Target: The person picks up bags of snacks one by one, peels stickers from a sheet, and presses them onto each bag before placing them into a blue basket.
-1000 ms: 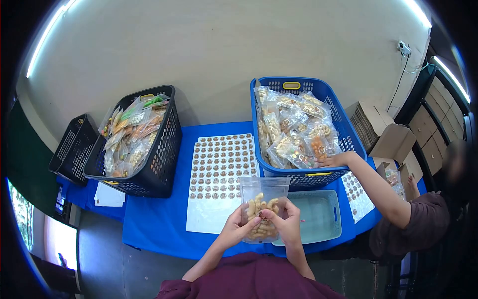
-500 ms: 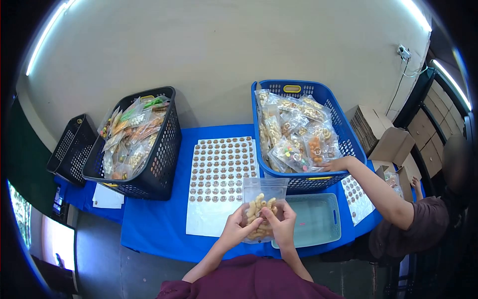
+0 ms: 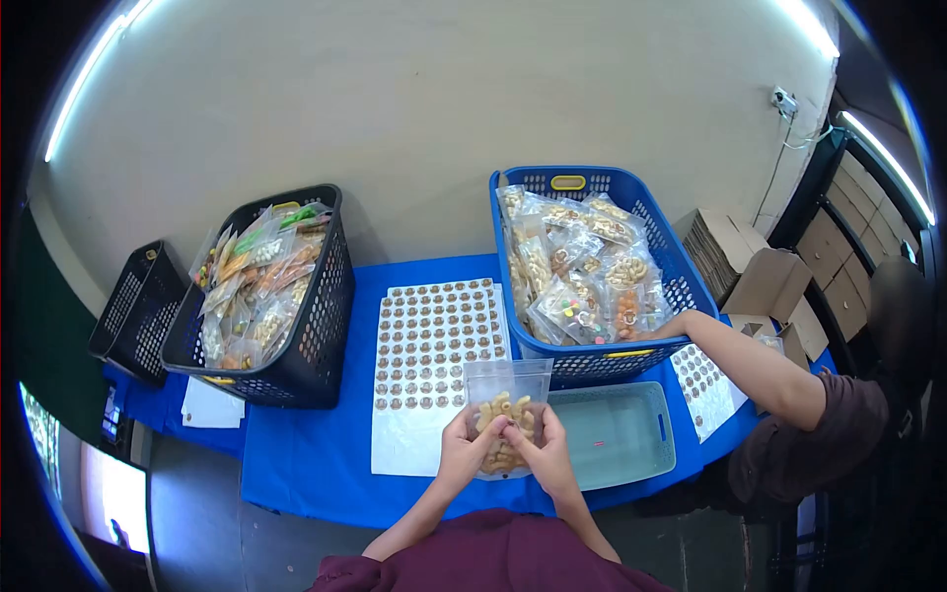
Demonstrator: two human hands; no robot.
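Note:
A clear pouch (image 3: 506, 380) of pale curled snacks is held upright in front of my chest. My left hand (image 3: 468, 449) grips its left side and my right hand (image 3: 547, 452) its right side, with both thumbs meeting on the front. Behind the pouch lies a white sheet (image 3: 414, 434) with rows of round brown stickers. A pale green tray (image 3: 631, 434) is to the right of my right hand. The blue basket (image 3: 617, 360), full of filled pouches, stands beyond the tray.
A black basket (image 3: 330, 326) of packed pouches stands at the left, with a smaller black basket (image 3: 128, 321) beside it. A co-worker's arm (image 3: 750, 370) reaches into the blue basket from the right. Cardboard boxes (image 3: 774, 286) and another sticker sheet (image 3: 702, 390) are at the right.
My thumbs have come together on the pouch front, covering the spot where a round sticker showed. The pouch has shifted slightly left. The co-worker's other hand no longer shows.

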